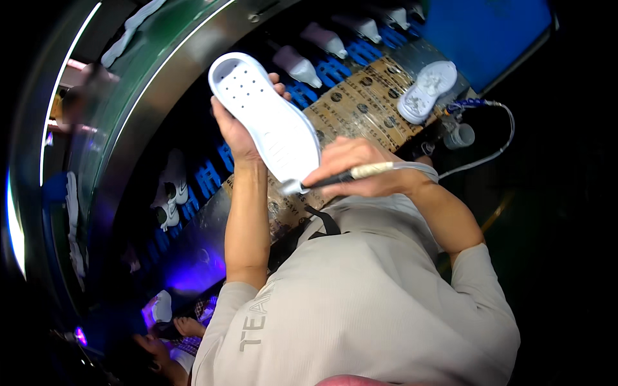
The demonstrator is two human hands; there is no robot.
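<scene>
A white shoe sole [273, 125], with small holes at its upper end, is held up and tilted in my left hand [237, 136]. My left fingers wrap round its edges, thumb on one side and fingertips on the other. My right hand [360, 157] closes on a brush [370, 170] with a dark and pale handle and a thin clear hose running from its back. The white bristles are at the lower end of the sole; whether they touch it I cannot tell. Another white sole [421, 100], with whitish lumps in it, lies on the bench to the right.
Brown printed paper [360, 96] covers the bench. Blue racks [331, 72] and several shoe uppers [296, 66] line its far side. The hose [508, 128] loops past a small cup [459, 136] at right. A co-worker's hand [188, 327] is at lower left.
</scene>
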